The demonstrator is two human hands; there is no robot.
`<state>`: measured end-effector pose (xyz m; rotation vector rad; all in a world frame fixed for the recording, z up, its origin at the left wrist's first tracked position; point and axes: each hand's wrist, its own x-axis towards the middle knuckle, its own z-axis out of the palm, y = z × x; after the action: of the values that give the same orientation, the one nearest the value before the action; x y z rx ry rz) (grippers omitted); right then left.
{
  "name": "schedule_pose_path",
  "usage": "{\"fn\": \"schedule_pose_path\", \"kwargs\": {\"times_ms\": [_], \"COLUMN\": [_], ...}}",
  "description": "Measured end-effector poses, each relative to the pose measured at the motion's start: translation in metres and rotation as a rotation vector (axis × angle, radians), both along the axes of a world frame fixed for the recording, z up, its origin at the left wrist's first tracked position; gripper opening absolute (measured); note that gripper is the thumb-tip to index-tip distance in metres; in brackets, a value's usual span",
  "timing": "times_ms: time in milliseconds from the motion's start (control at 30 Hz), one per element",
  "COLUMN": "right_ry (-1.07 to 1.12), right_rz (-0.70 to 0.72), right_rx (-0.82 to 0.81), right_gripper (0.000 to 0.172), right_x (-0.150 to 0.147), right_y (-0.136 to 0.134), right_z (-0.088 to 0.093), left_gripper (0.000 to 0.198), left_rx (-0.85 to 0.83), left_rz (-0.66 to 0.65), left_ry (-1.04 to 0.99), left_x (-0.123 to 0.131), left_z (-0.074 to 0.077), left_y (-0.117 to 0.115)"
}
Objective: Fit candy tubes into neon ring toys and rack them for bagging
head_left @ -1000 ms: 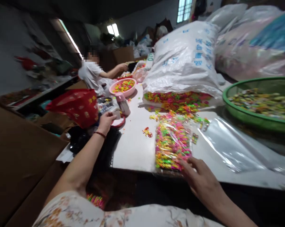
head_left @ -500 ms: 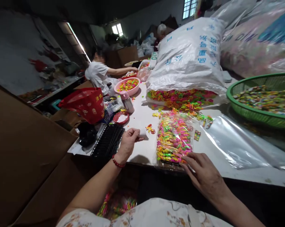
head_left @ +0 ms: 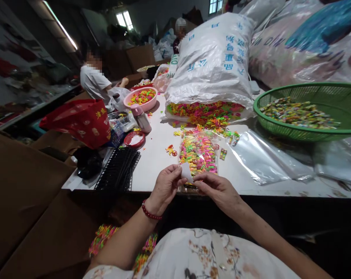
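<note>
My left hand (head_left: 166, 186), with a red bead bracelet at the wrist, pinches a small white slip of paper (head_left: 187, 172) between thumb and fingers. At the slip's lower right corner, the thumb and forefinger of my right hand (head_left: 220, 192) close on it. Behind both hands lies a clear plastic bag (head_left: 197, 149) packed with rows of bright plastic figures, its near end partly hidden by the hands and slip. A loose yellow and red figure (head_left: 171, 150) rests left of the bag.
A big white sack (head_left: 207, 66) spills coloured figures onto the table. On the right are flat clear bags (head_left: 268, 159) and a green basket (head_left: 303, 131). Black plastic strips (head_left: 117, 168), a red dish (head_left: 134, 138), a flask (head_left: 142, 119) and a red bag (head_left: 79, 124) stand left. A co-worker (head_left: 95, 83) sits beyond.
My right hand has left the packed bag and come to the paper slip. My left hand has brought the slip right, in front of the bag. The co-worker's arm has drawn back.
</note>
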<state>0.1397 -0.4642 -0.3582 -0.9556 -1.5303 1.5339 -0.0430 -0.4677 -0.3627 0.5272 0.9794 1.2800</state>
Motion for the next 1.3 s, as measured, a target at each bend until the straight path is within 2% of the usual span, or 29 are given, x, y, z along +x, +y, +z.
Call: {"fn": "schedule_pose_path", "kwargs": {"times_ms": [167,367,567,767,1033,1167,1300], "right_ry": [0.095,0.155,0.217,0.269,0.231,0.186,0.151], "right_rz": [-0.005,-0.020,0.023,0.036,0.055,-0.001,-0.053], "right_rx": [-0.198,-0.235,-0.335,-0.481,-0.476,-0.368,-0.206], "right_gripper": [0.033,0.028,0.022,0.021,0.023,0.026,0.030], "right_x": [0.004,0.005,0.006,0.002,0.001,-0.003,-0.010], "right_y": [-0.005,-0.006,-0.006,-0.007,-0.007,-0.007,-0.007], "right_z": [-0.003,-0.002,-0.009,-0.008,-0.010,-0.007,0.001], "left_gripper": [0.029,0.025,0.027,0.037,0.046,0.053,0.047], "left_rx": [-0.027,-0.045,-0.085,0.015,0.130,0.197,0.243], "left_rz": [-0.085,-0.130,-0.159,-0.159,-0.093,-0.074,-0.109], "left_ry": [-0.125,-0.189,-0.188,-0.128,-0.049,-0.010,0.119], "left_x": [0.010,0.017,0.021,0.022,0.026,0.028,0.028], "left_z": [-0.009,-0.014,-0.015,-0.016,-0.002,-0.001,-0.007], "left_y": [-0.005,-0.008,-0.013,-0.018,-0.024,-0.028,-0.031]}}
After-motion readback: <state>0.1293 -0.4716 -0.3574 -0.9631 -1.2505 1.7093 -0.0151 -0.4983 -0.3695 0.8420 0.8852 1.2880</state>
